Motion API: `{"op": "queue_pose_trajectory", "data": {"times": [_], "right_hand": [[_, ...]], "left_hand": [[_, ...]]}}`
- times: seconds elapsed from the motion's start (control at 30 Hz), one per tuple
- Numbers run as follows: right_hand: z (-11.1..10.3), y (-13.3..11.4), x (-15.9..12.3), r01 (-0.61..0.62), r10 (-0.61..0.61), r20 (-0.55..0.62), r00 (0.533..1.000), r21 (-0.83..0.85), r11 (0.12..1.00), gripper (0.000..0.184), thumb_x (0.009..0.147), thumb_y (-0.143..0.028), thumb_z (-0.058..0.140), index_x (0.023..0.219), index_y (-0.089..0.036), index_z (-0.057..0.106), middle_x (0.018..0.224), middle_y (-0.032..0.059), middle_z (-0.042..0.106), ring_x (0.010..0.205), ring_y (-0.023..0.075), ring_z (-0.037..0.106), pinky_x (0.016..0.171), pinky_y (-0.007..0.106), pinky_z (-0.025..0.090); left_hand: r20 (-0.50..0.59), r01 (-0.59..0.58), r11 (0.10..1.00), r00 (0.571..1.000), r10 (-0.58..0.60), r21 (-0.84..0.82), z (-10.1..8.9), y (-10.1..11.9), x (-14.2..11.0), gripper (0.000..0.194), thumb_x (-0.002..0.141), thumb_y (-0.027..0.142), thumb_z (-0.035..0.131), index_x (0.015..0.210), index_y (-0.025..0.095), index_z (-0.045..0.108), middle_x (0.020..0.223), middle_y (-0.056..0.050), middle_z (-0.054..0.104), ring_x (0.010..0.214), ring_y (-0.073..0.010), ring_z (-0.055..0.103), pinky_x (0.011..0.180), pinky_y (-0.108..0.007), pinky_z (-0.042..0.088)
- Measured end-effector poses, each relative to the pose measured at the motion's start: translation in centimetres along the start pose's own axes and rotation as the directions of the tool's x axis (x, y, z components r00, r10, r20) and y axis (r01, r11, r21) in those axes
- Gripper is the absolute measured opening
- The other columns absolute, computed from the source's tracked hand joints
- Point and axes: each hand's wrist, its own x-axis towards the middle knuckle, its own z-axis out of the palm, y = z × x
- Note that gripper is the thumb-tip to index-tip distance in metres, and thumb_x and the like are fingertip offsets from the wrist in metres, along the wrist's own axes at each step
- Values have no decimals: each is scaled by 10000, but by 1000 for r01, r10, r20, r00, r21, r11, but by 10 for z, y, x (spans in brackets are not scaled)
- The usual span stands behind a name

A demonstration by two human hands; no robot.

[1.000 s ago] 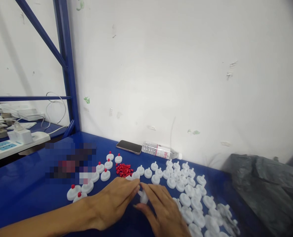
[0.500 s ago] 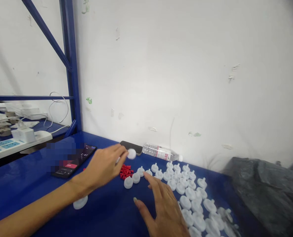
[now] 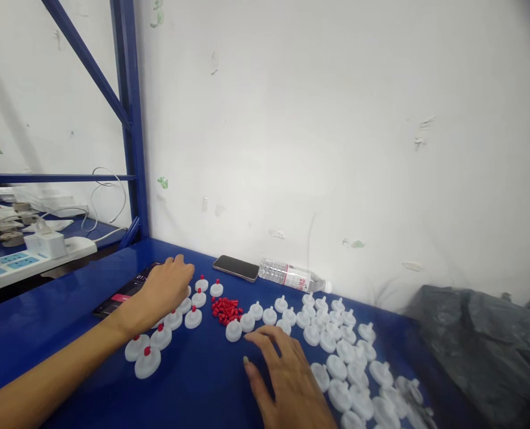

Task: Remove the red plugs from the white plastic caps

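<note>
My left hand (image 3: 169,289) is above the far left of a group of white plastic discs with red caps on their stems (image 3: 193,317). Its fingers curl down and the tips are hidden, so what they hold does not show. My right hand (image 3: 285,372) hovers low over the blue table, thumb and fingers apart, with nothing between them. Just beyond its fingertips are white discs with bare stems (image 3: 233,330). A pile of small red caps (image 3: 227,310) sits between the two groups. Many more bare-stemmed discs (image 3: 336,366) spread to the right of my right hand.
A phone with a lit screen (image 3: 112,302) lies partly behind my left arm. Against the wall are a dark phone (image 3: 236,267) and a plastic bottle (image 3: 291,276) on its side. A dark plastic bag (image 3: 483,351) is at right, a power strip (image 3: 81,245) at left.
My left hand has moved left from beside the red caps, where it held a white disc, to the red-capped group, uncovering the dark phone. My right hand has shifted slightly, still spread.
</note>
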Motion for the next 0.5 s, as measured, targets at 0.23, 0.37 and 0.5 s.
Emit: {"op": "queue_pose_trajectory", "data": {"times": [0.23,0.37,0.5], "right_hand": [[1,-3,1,26,-26,-10,1000,27,999,325,914,-249,576,1230,-308,629,1171,35,721,1035,243,718,879,392,634],[1,-4,0,11,-11,1,1000,44,999,299,906,-229,576,1188,-307,639,1144,27,723,1015,245,719,869,405,635],[-1,-4,1,14,-14,11,1000,61,998,282,907,-217,572,1166,-303,640,1125,23,723,1015,238,714,878,397,628]], "left_hand": [[25,-278,960,960,279,-19,-4,25,2,280,1004,167,448,868,171,693,935,-94,624,941,-268,540,710,-324,433],[45,-349,935,935,352,-66,11,24,2,260,1003,182,484,871,187,708,908,-76,629,888,-239,547,840,-365,456],[50,-366,927,928,370,-76,21,20,4,251,995,155,477,871,180,693,900,-67,620,859,-223,537,838,-356,443]]}}
